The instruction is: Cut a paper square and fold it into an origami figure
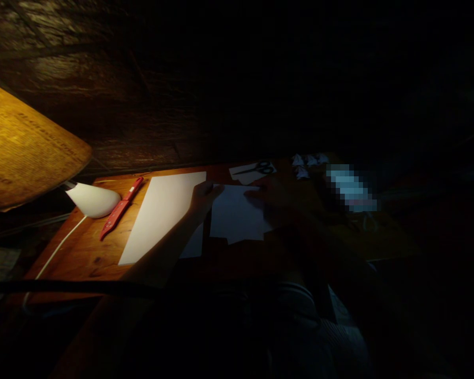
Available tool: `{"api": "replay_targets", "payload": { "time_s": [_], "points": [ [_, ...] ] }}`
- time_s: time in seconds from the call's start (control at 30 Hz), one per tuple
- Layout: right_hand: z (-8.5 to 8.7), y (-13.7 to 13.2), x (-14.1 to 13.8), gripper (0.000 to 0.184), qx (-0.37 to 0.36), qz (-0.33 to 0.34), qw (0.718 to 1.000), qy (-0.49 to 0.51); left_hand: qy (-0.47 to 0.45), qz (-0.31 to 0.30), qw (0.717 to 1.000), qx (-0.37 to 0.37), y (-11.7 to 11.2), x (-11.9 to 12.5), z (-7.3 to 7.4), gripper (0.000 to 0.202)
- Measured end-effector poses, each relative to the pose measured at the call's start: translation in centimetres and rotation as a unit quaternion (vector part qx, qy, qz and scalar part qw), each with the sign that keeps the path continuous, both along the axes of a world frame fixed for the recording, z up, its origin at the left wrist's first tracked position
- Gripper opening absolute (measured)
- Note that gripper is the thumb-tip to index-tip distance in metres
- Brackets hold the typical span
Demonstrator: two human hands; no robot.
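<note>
A folded sheet of white paper (237, 215) lies or is held just above the wooden table, its lower edge uneven with corners sticking out. My left hand (203, 197) pinches its upper left corner, thumb on top. At the upper right corner is my right hand (266, 193), in deep shadow, its fingers closed on the paper's edge. Left of the folded sheet lies flat white paper (161, 213), partly under my left forearm. Just beyond my hands, black-handled scissors (263, 168) rest on a smaller piece of paper (243, 176).
A lamp with a yellow shade (31, 152) and white base (95, 200) stands at the left of the table (90, 263). Beside it lies a red knife (122, 208). Several small folded paper shapes (300, 172) sit at the back right, near a blurred-out bright device (351, 188).
</note>
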State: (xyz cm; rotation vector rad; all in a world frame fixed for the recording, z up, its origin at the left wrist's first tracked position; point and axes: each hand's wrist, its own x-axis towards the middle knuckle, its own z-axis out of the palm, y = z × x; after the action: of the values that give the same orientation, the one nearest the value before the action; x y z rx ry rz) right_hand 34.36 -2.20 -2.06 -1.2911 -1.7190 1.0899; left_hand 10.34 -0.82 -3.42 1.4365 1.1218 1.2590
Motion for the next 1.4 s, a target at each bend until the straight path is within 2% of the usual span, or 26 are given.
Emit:
{"api": "replay_targets", "payload": {
  "time_s": [0.17, 0.33, 0.43, 0.53, 0.67, 0.83, 1.0, 1.23, 1.4],
  "points": [
    [0.3, -0.3, 0.0, 0.031, 0.020, 0.018, 0.999, 0.022, -0.024, 0.004, 0.999, -0.027, 0.4, 0.0, -0.8, 0.025],
    [0.2, 0.1, 0.2, 0.021, 0.079, 0.048, 0.996, 0.014, -0.007, -0.011, 1.000, -0.029, 0.4, 0.1, -0.6, 0.024],
    [0.0, 0.3, 0.2, 0.015, 0.096, 0.057, 0.993, -0.040, 0.035, -0.028, 0.999, -0.008, 0.2, 0.0, -0.4, 0.023],
    [0.1, 0.2, -0.1, 0.012, 0.146, 0.033, 0.980, -0.127, 0.086, -0.052, 0.995, 0.015, -0.2, 0.2, -0.3, 0.021],
    [0.8, -0.6, -1.1, 0.015, 0.206, 0.008, 0.960, -0.188, 0.152, -0.039, 0.985, 0.067, -0.8, 1.1, -0.4, 0.019],
    [0.4, -1.0, -2.2, 0.014, 0.194, 0.000, 0.972, -0.129, 0.185, -0.056, 0.977, 0.088, -1.1, 1.8, -0.5, 0.018],
    [-0.5, -0.6, -2.6, 0.007, 0.188, 0.004, 0.978, -0.086, 0.166, -0.062, 0.981, 0.080, -1.2, 1.9, -0.7, 0.020],
    [0.2, -1.0, -3.0, 0.006, 0.155, 0.005, 0.984, -0.091, 0.133, -0.074, 0.985, 0.076, -1.7, 2.1, 0.1, 0.015],
    [0.2, -0.4, -2.1, 0.006, 0.149, 0.003, 0.986, -0.075, 0.106, -0.048, 0.991, 0.064, -1.4, 1.5, 0.5, 0.008]
  ]
}}
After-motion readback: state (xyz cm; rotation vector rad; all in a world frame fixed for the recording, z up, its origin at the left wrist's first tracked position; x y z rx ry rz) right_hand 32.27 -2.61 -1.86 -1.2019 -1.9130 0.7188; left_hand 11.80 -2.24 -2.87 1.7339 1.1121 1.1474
